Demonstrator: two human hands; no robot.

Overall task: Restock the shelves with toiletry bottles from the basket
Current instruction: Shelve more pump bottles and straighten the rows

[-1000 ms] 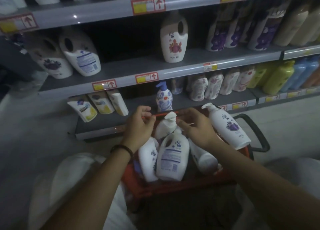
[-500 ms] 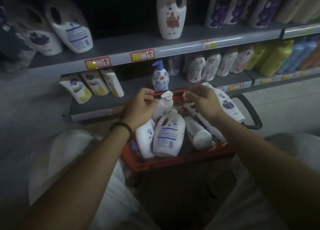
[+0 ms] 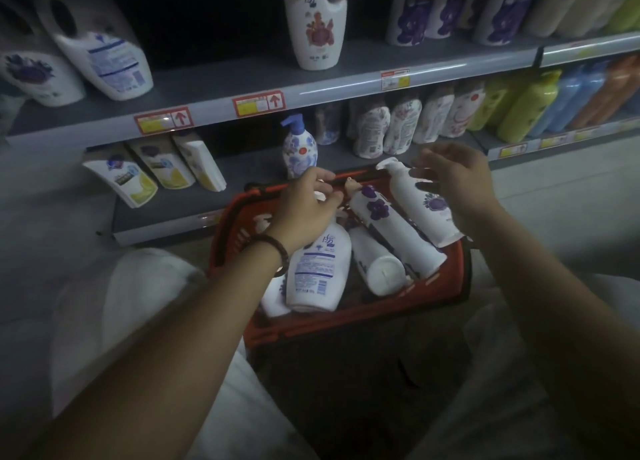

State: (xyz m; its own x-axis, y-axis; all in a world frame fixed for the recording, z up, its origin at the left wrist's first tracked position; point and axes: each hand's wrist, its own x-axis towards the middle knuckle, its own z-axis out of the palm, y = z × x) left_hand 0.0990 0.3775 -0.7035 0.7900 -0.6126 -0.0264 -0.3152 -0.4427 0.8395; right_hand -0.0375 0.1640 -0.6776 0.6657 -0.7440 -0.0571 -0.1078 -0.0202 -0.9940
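Note:
A red basket sits in front of my knees and holds several white toiletry bottles. My left hand curls its fingers and thumb round the pump head of a white bottle with a blue label. My right hand hovers with fingers spread just above a white pump bottle with a purple flower that leans on the basket's right rim. Between them lie another purple-flowered bottle and a plain one, bottom toward me.
The low grey shelf just behind the basket carries a blue-and-white pump bottle, tilted yellow-white pouches at the left and floral bottles at the right. On the shelf above stands a white jug with a red flower, with dark space beside it.
My right hand has moved right and opened its fingers over the leaning bottle. My left hand stays at the pump head. The view has dropped closer to the basket.

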